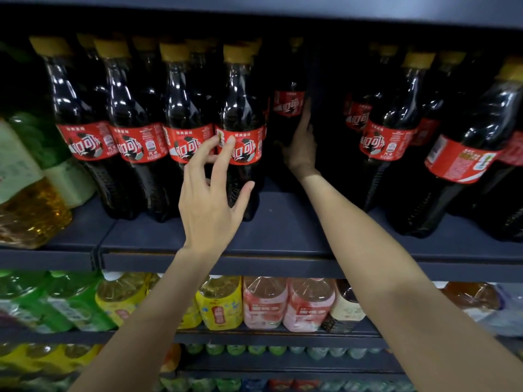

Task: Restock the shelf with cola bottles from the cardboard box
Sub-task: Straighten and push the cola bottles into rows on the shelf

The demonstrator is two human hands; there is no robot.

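Cola bottles with red labels and yellow caps stand in rows on the dark shelf. A gap runs between the left group and the right group. My right hand reaches deep into this gap and holds a cola bottle standing far back, thumb on its left, fingers up its right side. My left hand is spread open, its fingertips touching the label of the front cola bottle at the gap's left edge. The cardboard box is out of view.
Large bottles with pale green labels and amber liquid stand at the far left of the same shelf. The shelf below carries green, yellow and pink drink bottles. More bottles fill the lowest shelves. A shelf board closes overhead.
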